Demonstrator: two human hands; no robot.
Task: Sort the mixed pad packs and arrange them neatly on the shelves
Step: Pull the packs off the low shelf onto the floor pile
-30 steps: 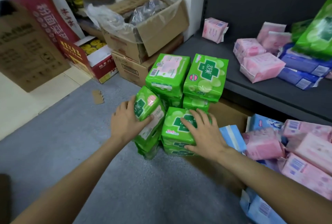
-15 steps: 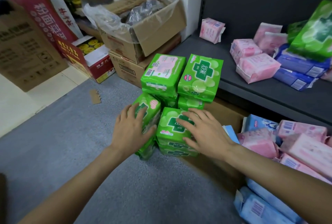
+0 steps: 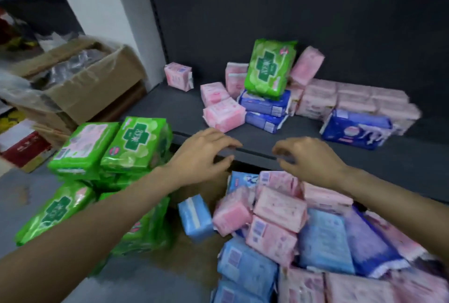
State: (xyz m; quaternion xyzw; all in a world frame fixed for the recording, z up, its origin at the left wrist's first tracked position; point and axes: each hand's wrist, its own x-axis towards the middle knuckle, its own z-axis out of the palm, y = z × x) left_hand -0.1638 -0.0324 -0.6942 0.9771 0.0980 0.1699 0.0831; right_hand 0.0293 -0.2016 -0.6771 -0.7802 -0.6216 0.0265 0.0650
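Pad packs are all over the place here: a green stack (image 3: pixel 109 154) piled on the floor at the left, a jumbled heap of pink and blue ones (image 3: pixel 291 225) low down in front, and a loose mix sitting on the dark shelf (image 3: pixel 170 111). On that shelf a green pack (image 3: pixel 268 69) stands propped on two dark blue packs (image 3: pixel 266 108), with pink packs (image 3: pixel 223 113) just beside them and a pale pink block (image 3: pixel 352 101) further right.

Both hands hover at the shelf's front edge, holding nothing. Left hand (image 3: pixel 201 154) has its fingers spread and slightly curled, right hand (image 3: pixel 308 159) has them loosely hooked, and neither touches a pack.

My take on doing this bit well: pick one colour and stick with it. Looks like the reach is toward the shelf mix, so I'd lift that propped green pack off first since it could tip, then square up the pinks into rows with labels facing out. The packs look soft and slippery, so grab them by the flat faces, not the corners.
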